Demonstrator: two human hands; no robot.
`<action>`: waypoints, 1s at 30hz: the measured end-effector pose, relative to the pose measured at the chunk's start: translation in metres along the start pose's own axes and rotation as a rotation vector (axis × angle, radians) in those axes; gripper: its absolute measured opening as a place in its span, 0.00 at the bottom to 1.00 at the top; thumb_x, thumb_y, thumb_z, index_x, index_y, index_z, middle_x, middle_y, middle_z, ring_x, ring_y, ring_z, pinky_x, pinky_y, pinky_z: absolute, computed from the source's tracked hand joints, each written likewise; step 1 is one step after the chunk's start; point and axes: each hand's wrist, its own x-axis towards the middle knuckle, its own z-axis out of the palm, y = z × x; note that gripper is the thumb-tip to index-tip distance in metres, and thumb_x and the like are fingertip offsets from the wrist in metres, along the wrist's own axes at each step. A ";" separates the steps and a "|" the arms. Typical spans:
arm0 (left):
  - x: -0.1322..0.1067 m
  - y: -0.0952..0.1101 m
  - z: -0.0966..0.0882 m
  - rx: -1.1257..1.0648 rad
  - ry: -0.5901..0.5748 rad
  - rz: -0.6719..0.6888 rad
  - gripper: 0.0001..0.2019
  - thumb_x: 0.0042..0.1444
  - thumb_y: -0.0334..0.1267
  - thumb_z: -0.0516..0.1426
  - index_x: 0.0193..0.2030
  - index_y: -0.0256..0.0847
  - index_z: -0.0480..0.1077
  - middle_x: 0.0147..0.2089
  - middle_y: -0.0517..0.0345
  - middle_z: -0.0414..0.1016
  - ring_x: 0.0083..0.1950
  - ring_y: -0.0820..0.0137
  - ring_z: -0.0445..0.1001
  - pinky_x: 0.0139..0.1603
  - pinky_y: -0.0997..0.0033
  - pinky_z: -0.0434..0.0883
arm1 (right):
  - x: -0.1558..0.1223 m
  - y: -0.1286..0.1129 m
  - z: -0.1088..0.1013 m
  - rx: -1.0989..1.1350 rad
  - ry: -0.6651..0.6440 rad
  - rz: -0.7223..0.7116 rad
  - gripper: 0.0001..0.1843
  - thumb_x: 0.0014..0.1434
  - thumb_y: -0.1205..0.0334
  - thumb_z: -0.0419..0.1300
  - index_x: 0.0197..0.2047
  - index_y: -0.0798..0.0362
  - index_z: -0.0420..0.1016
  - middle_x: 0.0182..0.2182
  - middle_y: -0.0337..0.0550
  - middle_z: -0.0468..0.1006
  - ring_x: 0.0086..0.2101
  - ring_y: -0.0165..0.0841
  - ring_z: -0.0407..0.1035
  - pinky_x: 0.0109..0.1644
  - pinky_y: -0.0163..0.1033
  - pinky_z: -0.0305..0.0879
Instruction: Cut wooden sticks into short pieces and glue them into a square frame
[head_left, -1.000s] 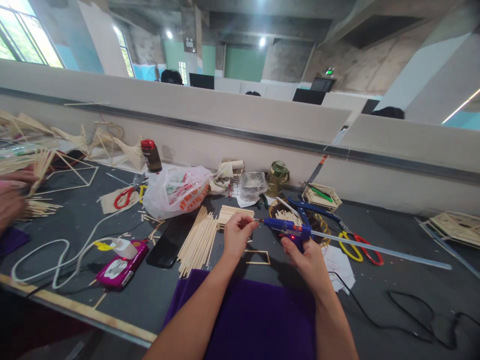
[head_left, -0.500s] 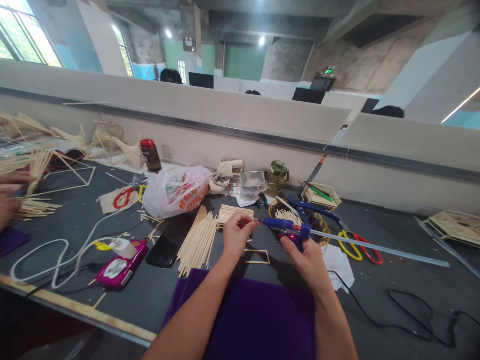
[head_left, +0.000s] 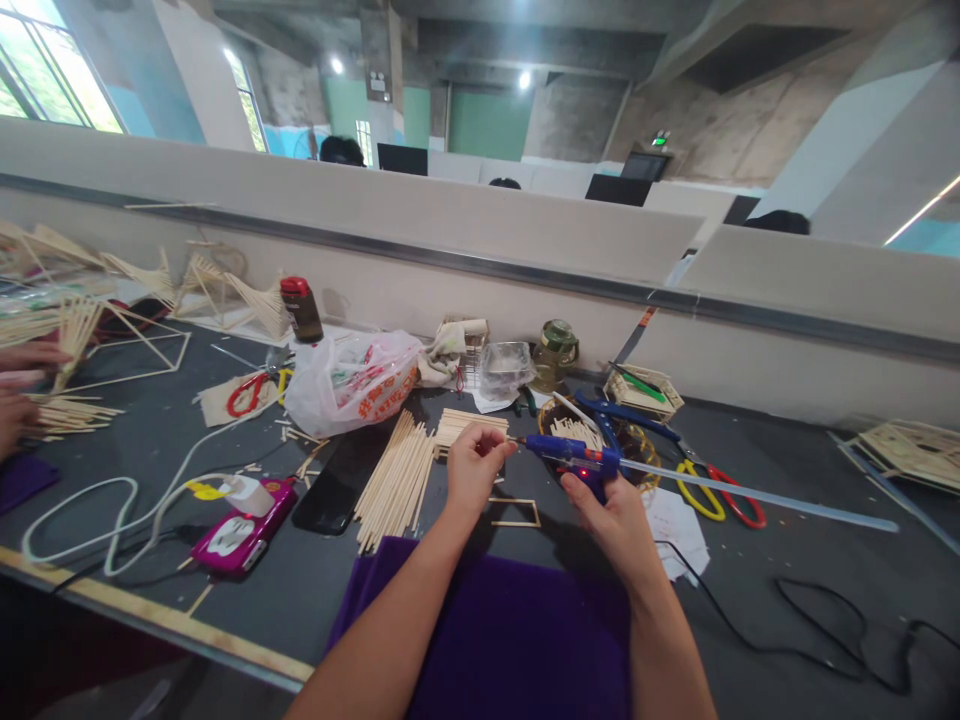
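My right hand (head_left: 607,510) is wrapped round a blue hot glue gun (head_left: 574,456), whose small red light glows. A long clear glue stick (head_left: 765,493) sticks out of its back end. The gun's nozzle points left, close to the fingertips of my left hand (head_left: 476,465). Those fingers are pinched together; what they hold is too small to make out. Below them a small rectangular frame of wooden sticks (head_left: 517,524) lies on the dark table. A stack of short sticks (head_left: 471,428) sits behind my left hand, and a spread of longer sticks (head_left: 394,480) lies to its left.
A purple cloth (head_left: 525,630) lies under my forearms. On the left are a black phone (head_left: 330,500), a magenta power strip (head_left: 247,530) and a plastic bag (head_left: 352,385). Scissors (head_left: 720,490) and a black cord (head_left: 810,650) lie right. Another person's hands (head_left: 22,390) work far left.
My hands and the glue gun stay almost exactly in place. At the far left, the other person's lower hand has shifted slightly.
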 end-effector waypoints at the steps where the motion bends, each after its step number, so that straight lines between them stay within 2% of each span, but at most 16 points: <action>1: 0.000 0.000 0.000 0.003 0.001 0.002 0.06 0.43 0.36 0.64 0.26 0.38 0.70 0.24 0.62 0.69 0.25 0.76 0.63 0.27 0.76 0.60 | 0.000 -0.001 0.000 0.001 0.000 0.001 0.19 0.56 0.47 0.58 0.37 0.55 0.72 0.20 0.36 0.68 0.20 0.30 0.60 0.24 0.34 0.58; 13: -0.001 0.005 0.000 0.019 0.004 -0.007 0.08 0.43 0.37 0.63 0.26 0.38 0.69 0.23 0.63 0.68 0.24 0.76 0.63 0.26 0.76 0.60 | 0.000 -0.003 0.000 -0.002 0.010 -0.008 0.20 0.56 0.46 0.58 0.40 0.56 0.73 0.20 0.38 0.72 0.20 0.31 0.62 0.23 0.34 0.57; 30: -0.001 0.003 0.000 -0.004 0.017 -0.006 0.08 0.42 0.37 0.64 0.26 0.38 0.70 0.24 0.62 0.70 0.25 0.75 0.66 0.26 0.76 0.61 | -0.001 -0.005 0.001 0.053 -0.023 0.028 0.19 0.55 0.45 0.59 0.33 0.54 0.71 0.20 0.38 0.70 0.19 0.29 0.59 0.22 0.34 0.56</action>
